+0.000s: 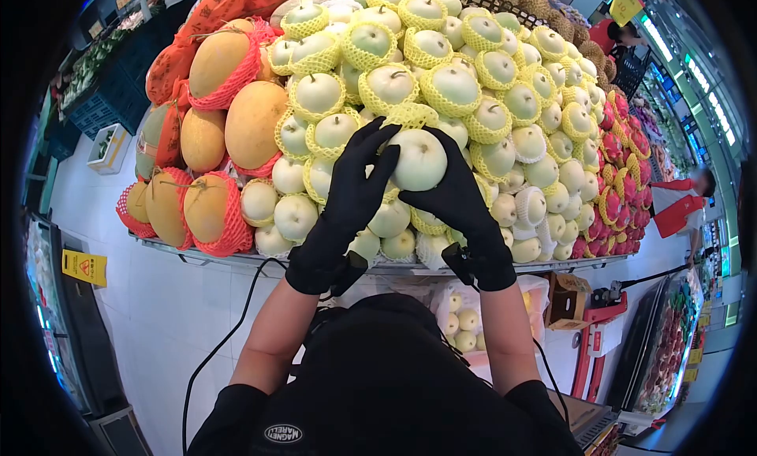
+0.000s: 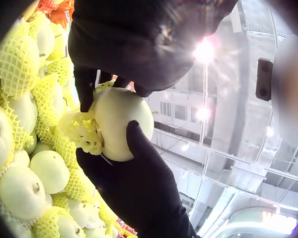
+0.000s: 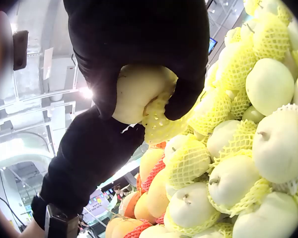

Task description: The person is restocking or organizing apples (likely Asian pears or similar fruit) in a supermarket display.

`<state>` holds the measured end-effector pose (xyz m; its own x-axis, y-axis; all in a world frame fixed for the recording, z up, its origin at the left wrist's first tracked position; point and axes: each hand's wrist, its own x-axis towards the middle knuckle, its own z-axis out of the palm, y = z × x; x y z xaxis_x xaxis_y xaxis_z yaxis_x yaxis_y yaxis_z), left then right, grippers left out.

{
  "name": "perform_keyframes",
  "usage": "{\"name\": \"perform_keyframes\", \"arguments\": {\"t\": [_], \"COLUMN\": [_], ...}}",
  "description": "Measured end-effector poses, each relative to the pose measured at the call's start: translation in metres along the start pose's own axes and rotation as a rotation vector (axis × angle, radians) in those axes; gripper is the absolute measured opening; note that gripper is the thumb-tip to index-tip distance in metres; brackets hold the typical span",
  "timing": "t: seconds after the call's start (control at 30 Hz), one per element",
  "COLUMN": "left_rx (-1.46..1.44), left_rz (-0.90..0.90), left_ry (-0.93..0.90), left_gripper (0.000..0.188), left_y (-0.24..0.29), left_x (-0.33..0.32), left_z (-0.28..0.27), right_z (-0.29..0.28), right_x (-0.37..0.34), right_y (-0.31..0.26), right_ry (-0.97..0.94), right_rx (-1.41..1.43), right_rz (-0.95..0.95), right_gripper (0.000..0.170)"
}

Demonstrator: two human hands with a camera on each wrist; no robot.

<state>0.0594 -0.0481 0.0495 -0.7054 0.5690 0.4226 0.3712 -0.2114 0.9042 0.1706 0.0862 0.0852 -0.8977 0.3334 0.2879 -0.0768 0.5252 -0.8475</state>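
Note:
A pale round melon point(image 1: 419, 160) sits between my two black-gloved hands, above the front of the fruit pile. My left hand point(image 1: 361, 176) grips its left side. From the right, my right hand point(image 1: 451, 189) curves round it, its thumb pressed on the skin in the left wrist view. A yellow foam net point(image 1: 411, 115) is bunched at the melon's far end, leaving most of the skin bare. The right wrist view shows the same melon point(image 3: 136, 94) inside the curve of my right hand, with the net point(image 3: 159, 121) hanging off it.
More pale melons point(image 1: 390, 85) in yellow nets fill the sloping display. Large orange melons point(image 1: 256, 117) in red nets lie left, dragon fruit point(image 1: 611, 172) right. Below the display edge stand a box of pale fruit point(image 1: 465, 323) and a cardboard box point(image 1: 564, 300). People stand farther right.

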Motion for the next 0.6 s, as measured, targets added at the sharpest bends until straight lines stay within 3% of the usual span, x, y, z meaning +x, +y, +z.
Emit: {"name": "perform_keyframes", "arguments": {"t": [0.13,0.23,0.27,0.37,0.4,0.5,0.6], "left_rx": [0.072,0.194,0.213,0.208,0.225,0.185,0.246], "left_rz": [-0.014,0.164,0.183,0.12,0.167,-0.023,0.032], "left_ry": [0.03,0.131,0.155,0.074,0.065,-0.008,0.047], "left_gripper": [0.042,0.04,0.042,0.042,0.043,0.043,0.053], "left_y": [0.001,0.015,0.013,0.013,0.012,0.015,0.022], "left_x": [0.002,-0.001,-0.002,-0.007,-0.007,-0.007,-0.007], "left_z": [-0.007,-0.003,-0.002,-0.003,-0.003,-0.004,0.004], "right_z": [-0.007,-0.004,-0.007,-0.011,-0.009,-0.013,-0.013], "right_x": [-0.007,-0.007,-0.012,-0.009,-0.008,-0.008,-0.009], "right_y": [0.03,0.057,0.055,0.062,0.065,0.062,0.054], "right_ry": [0.045,0.161,0.127,0.133,0.125,0.15,0.134], "right_rx": [0.167,0.861,0.686,0.881,1.084,1.29,1.294], "right_rz": [0.081,0.199,0.207,0.2,0.176,0.279,0.343], "right_gripper": [0.079,0.062,0.059,0.059,0.059,0.06,0.062]}}
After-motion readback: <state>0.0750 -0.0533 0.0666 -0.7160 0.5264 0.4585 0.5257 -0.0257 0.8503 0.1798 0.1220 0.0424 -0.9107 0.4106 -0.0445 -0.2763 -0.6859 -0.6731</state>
